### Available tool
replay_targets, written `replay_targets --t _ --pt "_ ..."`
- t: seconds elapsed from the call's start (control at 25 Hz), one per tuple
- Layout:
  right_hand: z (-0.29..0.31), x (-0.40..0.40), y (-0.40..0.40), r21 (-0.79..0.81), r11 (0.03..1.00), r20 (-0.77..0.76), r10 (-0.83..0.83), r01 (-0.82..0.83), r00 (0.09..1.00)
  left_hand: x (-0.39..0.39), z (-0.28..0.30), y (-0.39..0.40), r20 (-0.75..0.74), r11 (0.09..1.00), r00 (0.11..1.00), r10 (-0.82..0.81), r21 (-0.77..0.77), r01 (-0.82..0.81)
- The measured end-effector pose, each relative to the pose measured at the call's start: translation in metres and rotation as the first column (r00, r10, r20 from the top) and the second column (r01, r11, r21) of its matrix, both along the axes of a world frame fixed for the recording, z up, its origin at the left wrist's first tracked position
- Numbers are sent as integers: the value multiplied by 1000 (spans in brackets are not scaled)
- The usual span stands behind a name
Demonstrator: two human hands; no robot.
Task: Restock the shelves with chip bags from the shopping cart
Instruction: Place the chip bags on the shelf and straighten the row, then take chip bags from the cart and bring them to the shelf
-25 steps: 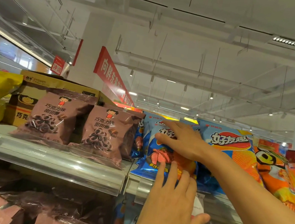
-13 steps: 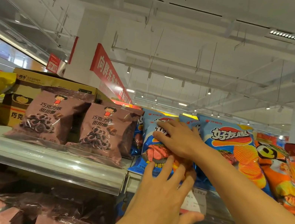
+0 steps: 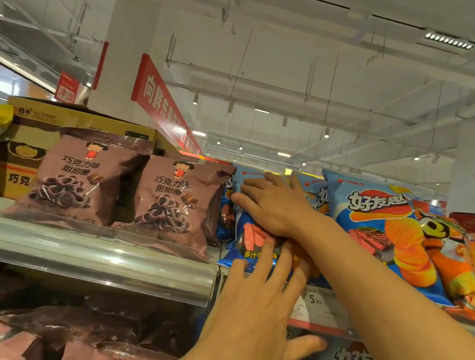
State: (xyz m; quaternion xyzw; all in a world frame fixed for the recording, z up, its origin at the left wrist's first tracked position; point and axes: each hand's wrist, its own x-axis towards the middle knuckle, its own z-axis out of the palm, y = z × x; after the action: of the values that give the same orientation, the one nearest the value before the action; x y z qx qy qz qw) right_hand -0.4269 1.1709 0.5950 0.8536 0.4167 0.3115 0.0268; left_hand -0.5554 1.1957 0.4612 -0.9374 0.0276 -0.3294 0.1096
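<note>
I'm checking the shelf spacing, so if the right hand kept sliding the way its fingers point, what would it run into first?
The right hand lies flat on the blue chip bag, fingers pointing left. Going straight on, it would most likely meet the brown chocolate ring bag beside it first, though depth is hard to judge here.

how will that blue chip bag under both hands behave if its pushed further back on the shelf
The blue chip bag looks puffed and glossy, so it is probably light and may slide easily. Its film likely dents under the right hand, and hard pressing could crush the chips.
</note>
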Motion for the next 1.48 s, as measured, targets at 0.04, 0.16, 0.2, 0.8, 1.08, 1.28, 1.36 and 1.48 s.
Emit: replay_targets --t 0.04,0.16,0.2,0.8,1.08,1.28,1.36,1.48 --pt "0 -2 0 0 1000 -2 -7 7 1000 -2 0 -1 -1 1000 1000 6 -7 -6" --pt "-2 -10 -22 194 976 -33 106 -98 994 -7 1 -4 2 998 1000 26 -49 -26" --pt "-3 -12 -39 291 946 -2 153 -145 988 -11 3 -7 38 998 998 42 -38 -40" --pt "13 85 -230 85 996 -109 25 -15 994 68 16 -130 65 999 997 36 8 -37" --pt "30 110 -359 485 821 -42 365 -300 930 100 30 -204 419 1000 908 3 17 -11" --pt "-28 113 -407 326 938 -155 171 -113 973 115 47 -212 135 976 968 210 -92 -198" --pt "-51 109 -399 294 952 -51 103 -83 993 116 44 -202 113 964 961 252 -119 -238" --pt "-64 106 -389 372 921 -88 163 -119 983 116 45 -213 232 994 969 82 -89 -63"
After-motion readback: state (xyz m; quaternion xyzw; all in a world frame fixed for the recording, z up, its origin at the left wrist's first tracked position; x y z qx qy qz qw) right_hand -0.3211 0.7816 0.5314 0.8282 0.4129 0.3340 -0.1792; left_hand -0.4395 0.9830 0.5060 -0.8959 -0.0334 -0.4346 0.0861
